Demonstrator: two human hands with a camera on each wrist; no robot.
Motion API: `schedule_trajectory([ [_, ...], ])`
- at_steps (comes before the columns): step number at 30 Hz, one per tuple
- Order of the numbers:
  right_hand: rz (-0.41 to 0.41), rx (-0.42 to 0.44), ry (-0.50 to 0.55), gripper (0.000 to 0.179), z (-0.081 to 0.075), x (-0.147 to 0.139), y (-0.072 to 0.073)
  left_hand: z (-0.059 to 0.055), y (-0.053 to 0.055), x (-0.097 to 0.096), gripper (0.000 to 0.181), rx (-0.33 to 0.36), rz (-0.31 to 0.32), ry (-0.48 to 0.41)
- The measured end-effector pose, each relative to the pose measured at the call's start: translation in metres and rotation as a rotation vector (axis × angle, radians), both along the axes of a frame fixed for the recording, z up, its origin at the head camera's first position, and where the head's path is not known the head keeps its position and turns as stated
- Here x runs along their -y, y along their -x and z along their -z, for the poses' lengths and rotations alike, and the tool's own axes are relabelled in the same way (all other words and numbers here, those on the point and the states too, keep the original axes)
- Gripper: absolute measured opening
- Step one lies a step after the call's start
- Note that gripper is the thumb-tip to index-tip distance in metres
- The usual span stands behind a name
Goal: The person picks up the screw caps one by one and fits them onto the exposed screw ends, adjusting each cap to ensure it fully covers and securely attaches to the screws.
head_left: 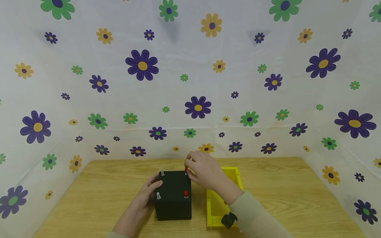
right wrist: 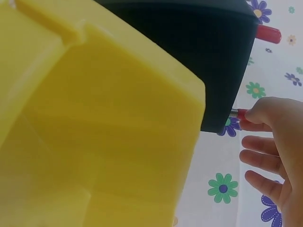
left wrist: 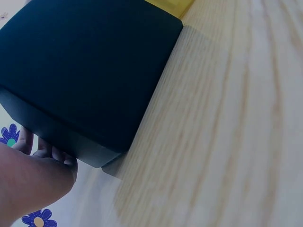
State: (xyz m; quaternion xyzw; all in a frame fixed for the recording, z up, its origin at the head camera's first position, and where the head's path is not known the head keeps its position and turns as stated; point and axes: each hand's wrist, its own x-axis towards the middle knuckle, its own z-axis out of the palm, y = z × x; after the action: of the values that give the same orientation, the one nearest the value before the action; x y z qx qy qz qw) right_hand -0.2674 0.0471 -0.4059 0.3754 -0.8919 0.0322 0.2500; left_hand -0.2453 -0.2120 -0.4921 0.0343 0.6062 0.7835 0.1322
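A black box (head_left: 173, 190) stands on the table with an upright post at each top corner. Its two left posts (head_left: 158, 195) look silver-grey. On the near right post sits a red cap (head_left: 186, 193). My left hand (head_left: 146, 195) grips the box's left side, thumb over the top edge; in the left wrist view part of the hand (left wrist: 38, 175) shows at the box's edge. At the far right corner my right hand (head_left: 205, 168) pinches another red cap (right wrist: 242, 114) between thumb and index finger, at a threaded post. Its other fingers are spread loosely.
A yellow bin (head_left: 209, 208) stands just right of the box, partly hidden under my right forearm. A small red bit shows inside it. Below my right wrist hangs a black device (head_left: 228, 220). Behind the wooden table (head_left: 282, 191) rises a flower-printed cloth (head_left: 226, 82).
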Motion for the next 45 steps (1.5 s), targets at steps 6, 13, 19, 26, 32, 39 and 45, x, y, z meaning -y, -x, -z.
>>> schedule_trajectory([
  [6, -0.009, 0.007, 0.008, 0.018, -0.003, -0.001, -0.001, -0.001, 0.002, 0.001, 0.03, -0.002, 0.008, 0.01],
  [13, -0.029, -0.025, 0.021, 0.014, -0.004, -0.001, 0.0, -0.001, 0.004, 0.002, 0.038, 0.016, -0.003, 0.022],
  [19, -0.027, -0.031, 0.019, 0.014, -0.004, 0.0, 0.001, -0.001, 0.007, 0.002, 0.035, 0.016, 0.003, 0.012],
  [26, -0.022, -0.028, 0.024, 0.014, -0.002, 0.001, 0.004, -0.002, 0.012, 0.003, 0.035, 0.01, 0.005, -0.003],
  [32, -0.033, -0.037, 0.035, 0.012, -0.002, 0.001, 0.006, -0.002, 0.014, 0.004, 0.033, 0.018, 0.003, -0.001],
  [39, -0.029, -0.041, 0.031, 0.014, 0.0, 0.0, 0.004, -0.002, 0.013, 0.004, 0.037, 0.027, 0.009, 0.001],
  [45, -0.022, -0.04, 0.014, 0.023, 0.002, -0.003, 0.001, -0.003, 0.013, 0.004, 0.038, 0.026, 0.003, -0.001],
])
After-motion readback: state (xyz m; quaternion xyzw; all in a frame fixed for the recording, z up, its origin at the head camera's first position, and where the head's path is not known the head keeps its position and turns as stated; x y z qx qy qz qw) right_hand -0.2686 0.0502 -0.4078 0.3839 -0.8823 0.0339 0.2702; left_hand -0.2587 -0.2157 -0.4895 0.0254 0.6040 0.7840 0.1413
